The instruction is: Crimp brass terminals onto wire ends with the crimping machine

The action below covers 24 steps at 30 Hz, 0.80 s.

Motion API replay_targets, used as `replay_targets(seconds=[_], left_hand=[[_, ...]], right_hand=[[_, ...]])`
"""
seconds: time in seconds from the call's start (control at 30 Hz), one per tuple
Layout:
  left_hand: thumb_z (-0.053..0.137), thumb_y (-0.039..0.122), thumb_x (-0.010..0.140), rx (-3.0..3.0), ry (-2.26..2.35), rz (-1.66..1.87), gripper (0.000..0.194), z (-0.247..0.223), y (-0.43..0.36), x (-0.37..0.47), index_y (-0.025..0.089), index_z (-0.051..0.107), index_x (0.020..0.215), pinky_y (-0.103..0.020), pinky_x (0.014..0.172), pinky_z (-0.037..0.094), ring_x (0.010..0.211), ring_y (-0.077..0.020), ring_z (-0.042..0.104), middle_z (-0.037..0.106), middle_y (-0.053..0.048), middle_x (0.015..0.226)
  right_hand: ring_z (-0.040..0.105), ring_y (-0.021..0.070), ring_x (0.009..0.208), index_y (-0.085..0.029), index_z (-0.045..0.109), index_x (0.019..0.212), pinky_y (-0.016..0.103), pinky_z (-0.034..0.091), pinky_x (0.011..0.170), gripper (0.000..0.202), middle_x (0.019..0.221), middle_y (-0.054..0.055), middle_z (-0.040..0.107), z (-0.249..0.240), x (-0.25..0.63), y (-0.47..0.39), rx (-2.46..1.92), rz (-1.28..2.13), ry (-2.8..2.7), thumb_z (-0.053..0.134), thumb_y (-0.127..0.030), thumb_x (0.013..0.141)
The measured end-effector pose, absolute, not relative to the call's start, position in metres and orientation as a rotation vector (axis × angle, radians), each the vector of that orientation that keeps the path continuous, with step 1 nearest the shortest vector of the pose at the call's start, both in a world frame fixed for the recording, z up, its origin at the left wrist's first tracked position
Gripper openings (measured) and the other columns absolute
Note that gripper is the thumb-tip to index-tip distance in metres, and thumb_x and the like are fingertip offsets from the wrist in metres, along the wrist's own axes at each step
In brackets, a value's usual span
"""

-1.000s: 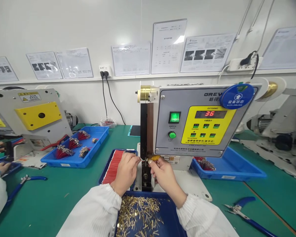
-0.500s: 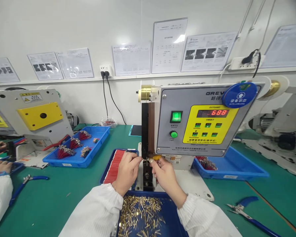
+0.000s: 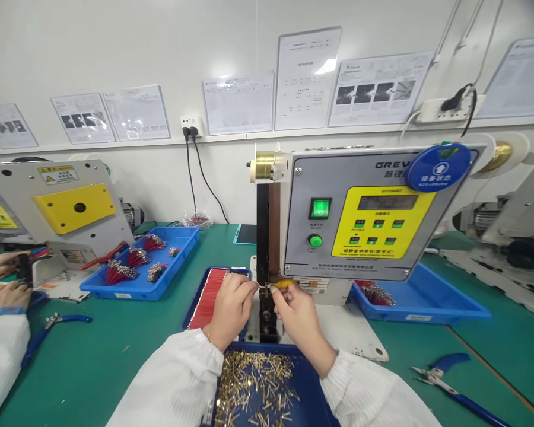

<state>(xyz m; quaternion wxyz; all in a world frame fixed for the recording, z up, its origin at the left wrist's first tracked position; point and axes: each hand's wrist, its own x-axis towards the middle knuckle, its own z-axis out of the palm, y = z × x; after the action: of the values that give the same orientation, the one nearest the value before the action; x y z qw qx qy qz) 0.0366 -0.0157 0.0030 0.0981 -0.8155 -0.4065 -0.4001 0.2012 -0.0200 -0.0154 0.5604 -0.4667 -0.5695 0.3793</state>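
L hand (image 3: 231, 302) & R hand (image 3: 299, 315) were at machine (image 3: 307, 184) die (image 3: 267, 292).
L pinched thin wire (image 3: 261, 287) at die's left; R closed at its right by yellow bit (image 3: 282, 283), couldn't tell on what. Red wires (image 3: 207, 301) lay left, partly behind L; brass bits (image 3: 244, 379) in blue tray (image 3: 310, 385), near; pliers (image 3: 436, 379) on worktop (image 3: 155, 326), near right.

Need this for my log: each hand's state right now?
Left hand: closed, pinching a thin pale strand.
Right hand: closed beside the black metal press; held item unclear.
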Motion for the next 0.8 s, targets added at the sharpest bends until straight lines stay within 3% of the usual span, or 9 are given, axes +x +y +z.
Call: replay_targets(seconds=[0.53,0.8], left_hand=[[0.046,0.018,0.094,-2.425,-1.215,-1.223,0.017,0.002,-0.018,0.036,0.018,0.062,0.093,-0.031,0.077,0.043,0.088,-0.0181,0.051,0.059,-0.006,0.089],[0.047,0.022,0.094,-2.458,-1.341,-1.343,0.014,-0.006,-0.009,0.029,0.018,0.06,0.09,-0.032,0.081,0.043,0.088,-0.0176,0.053,0.06,-0.004,0.089]], right_hand=[[0.056,0.0186,0.044,-0.022,0.046,0.074,0.028,0.044,0.046,0.031,0.053,0.0,0.059,-0.023,0.206,-0.017,-1.184,0.862,-1.467,0.047,-0.051,0.085],[0.057,0.0174,0.047,-0.021,0.047,0.082,0.026,0.042,0.048,0.01,0.056,-0.001,0.059,-0.015,0.276,-0.006,-1.411,0.868,-1.696,0.042,-0.028,0.087]])
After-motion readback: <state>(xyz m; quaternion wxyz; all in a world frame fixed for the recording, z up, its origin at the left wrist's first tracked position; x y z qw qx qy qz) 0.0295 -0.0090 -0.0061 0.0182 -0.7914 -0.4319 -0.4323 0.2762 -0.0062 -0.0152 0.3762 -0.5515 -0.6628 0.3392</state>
